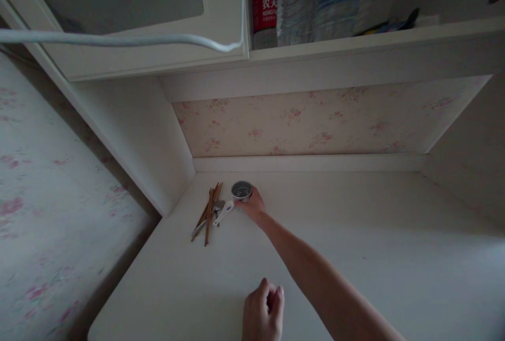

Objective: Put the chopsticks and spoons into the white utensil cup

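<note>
My right hand (252, 205) reaches far across the white counter (355, 236) and is wrapped round a small round metal holder (242, 190) with a perforated bottom, standing near the back left corner. Just left of it lie several brown wooden chopsticks (208, 213), a metal spoon (215, 208) and a white spoon (223, 212) in a loose pile. My left hand (263, 312) rests near the counter's front edge, fingers curled into a loose fist with nothing visible in it.
A white cabinet (130, 20) hangs above on the left, a white cable (118, 41) running across it. An open shelf (355, 41) at upper right holds plastic water bottles (300, 4). Floral wallpaper (315, 120) backs the counter, and a side panel (150, 146) walls in the left.
</note>
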Demonstrator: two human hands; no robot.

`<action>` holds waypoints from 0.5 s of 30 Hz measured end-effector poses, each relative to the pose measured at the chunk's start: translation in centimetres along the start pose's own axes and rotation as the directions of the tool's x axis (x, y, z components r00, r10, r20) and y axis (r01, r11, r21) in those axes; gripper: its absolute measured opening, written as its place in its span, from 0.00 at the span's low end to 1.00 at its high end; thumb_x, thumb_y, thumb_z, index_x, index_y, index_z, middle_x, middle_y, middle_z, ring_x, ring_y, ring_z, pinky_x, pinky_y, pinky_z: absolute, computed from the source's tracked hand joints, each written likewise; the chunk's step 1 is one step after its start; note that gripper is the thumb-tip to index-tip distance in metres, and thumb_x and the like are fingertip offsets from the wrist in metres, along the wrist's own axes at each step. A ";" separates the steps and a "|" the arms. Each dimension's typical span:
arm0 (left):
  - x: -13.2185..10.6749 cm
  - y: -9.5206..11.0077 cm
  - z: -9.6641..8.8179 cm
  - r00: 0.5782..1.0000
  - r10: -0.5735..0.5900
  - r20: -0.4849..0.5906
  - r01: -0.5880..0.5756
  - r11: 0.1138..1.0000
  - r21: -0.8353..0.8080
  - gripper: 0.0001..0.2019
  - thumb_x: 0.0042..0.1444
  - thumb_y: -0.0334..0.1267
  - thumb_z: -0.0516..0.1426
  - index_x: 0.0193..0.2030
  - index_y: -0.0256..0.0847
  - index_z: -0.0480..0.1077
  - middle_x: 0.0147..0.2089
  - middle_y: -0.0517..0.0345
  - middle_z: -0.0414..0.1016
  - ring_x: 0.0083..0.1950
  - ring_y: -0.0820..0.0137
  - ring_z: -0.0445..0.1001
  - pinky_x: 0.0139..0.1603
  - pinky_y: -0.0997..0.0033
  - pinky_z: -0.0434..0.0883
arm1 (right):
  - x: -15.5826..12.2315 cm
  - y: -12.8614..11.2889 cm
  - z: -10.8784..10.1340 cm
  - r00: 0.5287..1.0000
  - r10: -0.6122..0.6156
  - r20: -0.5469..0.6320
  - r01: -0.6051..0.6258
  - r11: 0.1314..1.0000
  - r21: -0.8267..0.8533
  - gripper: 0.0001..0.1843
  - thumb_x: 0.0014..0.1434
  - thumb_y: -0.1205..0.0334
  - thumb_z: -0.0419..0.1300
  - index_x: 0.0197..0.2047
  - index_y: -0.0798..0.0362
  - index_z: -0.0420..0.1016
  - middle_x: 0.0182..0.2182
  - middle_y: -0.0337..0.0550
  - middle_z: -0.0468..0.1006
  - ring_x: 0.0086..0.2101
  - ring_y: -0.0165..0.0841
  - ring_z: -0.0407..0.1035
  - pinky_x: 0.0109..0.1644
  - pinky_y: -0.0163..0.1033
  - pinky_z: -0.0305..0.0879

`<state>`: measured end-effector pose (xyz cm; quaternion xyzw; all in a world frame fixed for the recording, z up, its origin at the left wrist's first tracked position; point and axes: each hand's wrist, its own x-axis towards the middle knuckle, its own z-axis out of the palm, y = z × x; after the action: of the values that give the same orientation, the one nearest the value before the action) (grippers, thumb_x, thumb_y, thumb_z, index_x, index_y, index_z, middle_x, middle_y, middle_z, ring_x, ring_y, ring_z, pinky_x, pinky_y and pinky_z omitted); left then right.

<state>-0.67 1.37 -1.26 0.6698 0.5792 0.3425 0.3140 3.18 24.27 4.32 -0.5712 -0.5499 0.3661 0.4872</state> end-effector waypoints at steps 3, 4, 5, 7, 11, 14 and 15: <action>0.0 0.4 -0.2 1.000 -0.026 0.012 0.026 1.000 -0.014 0.19 0.64 0.50 0.47 0.25 0.45 0.53 0.19 0.66 0.56 0.21 0.73 0.58 0.24 0.73 0.52 | -0.9 -0.5 -1.1 1.000 0.001 -0.006 -0.001 0.998 0.067 0.36 0.40 0.57 0.73 0.53 0.52 0.68 0.49 0.48 0.78 0.49 0.43 0.72 0.55 0.48 0.67; 0.0 0.5 -0.3 0.999 -0.037 0.026 0.037 0.999 -0.020 0.19 0.64 0.50 0.47 0.25 0.45 0.53 0.19 0.66 0.56 0.22 0.73 0.58 0.24 0.73 0.52 | -1.5 -0.7 -1.7 1.000 -0.005 0.001 0.005 0.995 0.098 0.36 0.40 0.57 0.72 0.53 0.51 0.68 0.48 0.47 0.79 0.49 0.42 0.73 0.54 0.47 0.68; 0.0 0.6 -0.4 0.998 -0.046 0.045 0.047 0.999 -0.027 0.18 0.64 0.49 0.47 0.25 0.44 0.52 0.19 0.66 0.55 0.22 0.73 0.58 0.25 0.73 0.52 | -2.2 -0.9 -2.4 1.000 -0.013 0.013 0.011 0.991 0.132 0.35 0.42 0.57 0.72 0.53 0.51 0.68 0.48 0.47 0.79 0.48 0.41 0.74 0.54 0.45 0.69; 0.0 0.8 -0.5 0.996 -0.062 0.063 0.064 0.998 -0.030 0.18 0.64 0.48 0.47 0.25 0.44 0.52 0.20 0.67 0.54 0.23 0.74 0.57 0.26 0.74 0.52 | -4.0 -1.1 -4.3 0.999 -0.026 0.043 0.017 0.981 0.193 0.35 0.44 0.58 0.71 0.55 0.50 0.66 0.49 0.47 0.80 0.47 0.40 0.75 0.52 0.44 0.70; -0.1 0.8 -0.6 0.994 -0.073 0.079 0.076 0.997 -0.031 0.17 0.64 0.46 0.48 0.25 0.44 0.52 0.20 0.68 0.53 0.24 0.75 0.56 0.26 0.74 0.51 | -9.1 -1.0 -10.0 0.997 -0.010 0.082 -0.014 0.957 0.290 0.35 0.48 0.55 0.71 0.57 0.50 0.64 0.49 0.48 0.79 0.47 0.41 0.76 0.50 0.45 0.72; -0.3 0.8 -0.6 0.994 -0.056 0.097 0.060 0.997 -0.041 0.18 0.64 0.47 0.48 0.25 0.43 0.53 0.21 0.68 0.53 0.24 0.75 0.55 0.27 0.74 0.51 | -13.2 0.1 -14.8 0.997 0.079 0.009 -0.079 0.959 0.273 0.35 0.48 0.51 0.71 0.57 0.50 0.66 0.50 0.50 0.79 0.46 0.43 0.76 0.50 0.47 0.72; -0.4 0.8 -0.6 0.994 -0.049 0.102 0.053 0.998 -0.043 0.18 0.64 0.47 0.48 0.25 0.43 0.54 0.21 0.68 0.54 0.24 0.75 0.55 0.27 0.74 0.51 | -14.5 0.7 -16.2 0.994 0.105 -0.038 -0.092 0.965 0.245 0.36 0.47 0.50 0.71 0.56 0.50 0.66 0.49 0.50 0.79 0.46 0.44 0.76 0.50 0.48 0.72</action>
<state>-0.72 0.89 -0.30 0.6639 0.5714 0.3132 0.3670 16.98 7.57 6.12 -0.5430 -0.4593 0.4398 0.5484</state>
